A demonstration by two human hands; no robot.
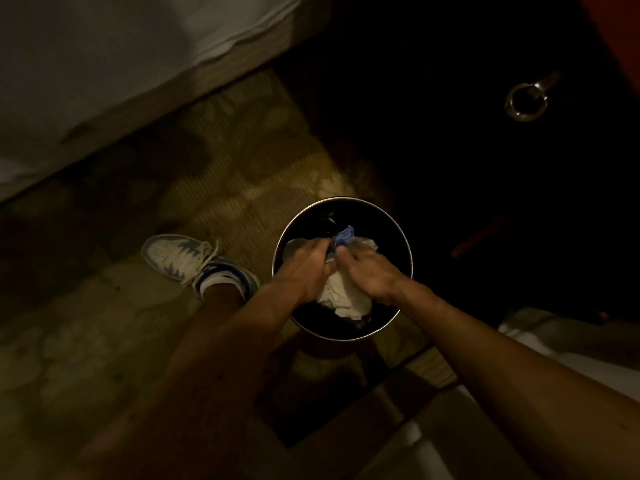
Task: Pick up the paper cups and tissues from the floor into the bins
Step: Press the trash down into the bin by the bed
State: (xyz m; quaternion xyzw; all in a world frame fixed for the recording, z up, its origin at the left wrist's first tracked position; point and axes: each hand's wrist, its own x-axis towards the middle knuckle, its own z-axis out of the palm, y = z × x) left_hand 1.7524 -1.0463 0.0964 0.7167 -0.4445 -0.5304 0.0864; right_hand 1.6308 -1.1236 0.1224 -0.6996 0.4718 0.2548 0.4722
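Dim light. Left hand (308, 266) and right hand (369, 271) are over the bin (343, 198), centre. Left grips the tissues (346, 299). Right lies on them, finger curl unclear. Wad sits within the rim, probably held low so nothing spills on the carpet (225, 168).
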